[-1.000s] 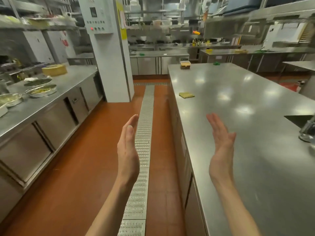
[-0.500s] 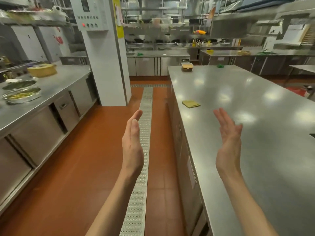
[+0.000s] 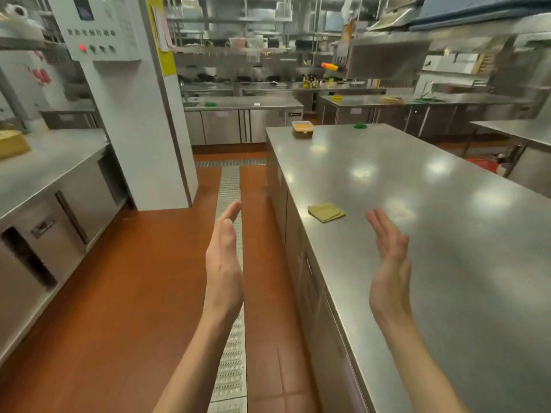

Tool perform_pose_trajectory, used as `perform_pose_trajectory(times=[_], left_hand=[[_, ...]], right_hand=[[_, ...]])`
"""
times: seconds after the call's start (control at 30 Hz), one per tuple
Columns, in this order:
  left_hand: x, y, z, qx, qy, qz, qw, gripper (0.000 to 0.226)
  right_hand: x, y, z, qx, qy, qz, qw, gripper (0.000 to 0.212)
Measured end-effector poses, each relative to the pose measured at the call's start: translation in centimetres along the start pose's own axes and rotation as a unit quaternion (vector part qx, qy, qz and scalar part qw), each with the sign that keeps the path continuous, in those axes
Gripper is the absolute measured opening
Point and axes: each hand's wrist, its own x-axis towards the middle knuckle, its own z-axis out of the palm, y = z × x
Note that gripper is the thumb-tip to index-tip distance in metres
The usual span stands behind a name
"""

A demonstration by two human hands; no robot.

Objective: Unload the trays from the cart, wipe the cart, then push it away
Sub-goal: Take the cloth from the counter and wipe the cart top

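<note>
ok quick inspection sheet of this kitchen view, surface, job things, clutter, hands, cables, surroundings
surface: steel island counter, shiny, reflecting ceiling lights
job's things: folded yellow-green cloth near the island's left edge; no cart or trays seen
clutter: orange-filled container and small green item at the far end
grippers: left hand and right hand raised, fingers straight, holding nothing
cables: nothing seen
surroundings: red tile floor, metal drain grate, white pillar, side counter

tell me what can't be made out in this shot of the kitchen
- Cart and trays: neither is in the head view, so progress can't be judged.
- Yellowish object on the left counter: cut off by the left edge.
- Text on the control panel: blurred, unreadable.
- Orange container on the steel table: contents too small to tell.
- Items on the back shelves: motion-blurred.
</note>
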Motion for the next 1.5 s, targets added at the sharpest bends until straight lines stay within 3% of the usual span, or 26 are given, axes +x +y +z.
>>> perform_pose_trajectory(times=[0.17,0.33,0.53,0.87,1.03,1.17,1.3,1.5], left_hand=[[6.7,-4.9,2.7,0.001,-0.019,-0.017,1.000,0.052],[14.0,-10.4,6.4,0.004,-0.031,-0.013,0.999,0.058],[24.0,-16.4,11.5,-0.001,-0.042,-0.020,0.999,0.059],[39.0,-25.9,17.1,0.006,-0.045,-0.006,0.999,0.050],[45.2,-31.2,19.7,-0.016,-0.056,-0.012,0.998,0.048],[50.5,-36.5,22.1,-0.032,-0.088,-0.027,0.995,0.047],[55.2,-41.7,24.7,-0.048,-0.141,-0.042,0.988,0.049],[58.5,-49.3,29.6,-0.049,-0.234,-0.071,0.968,0.046]], right_hand=[[7.6,4.1,3.7,-0.012,0.002,0.001,1.000,0.085],[15.5,10.0,6.4,-0.026,0.014,0.014,0.999,0.073],[25.5,16.2,8.8,-0.028,0.029,0.038,0.998,0.074],[38.7,26.0,13.6,-0.052,0.049,0.074,0.995,0.069],[43.5,30.8,15.8,-0.087,0.071,0.087,0.990,0.055],[47.1,34.7,17.4,-0.128,0.091,0.101,0.982,0.053],[50.3,38.3,18.7,-0.175,0.114,0.099,0.973,0.070],[53.8,44.1,19.6,-0.243,0.142,0.093,0.955,0.065]])
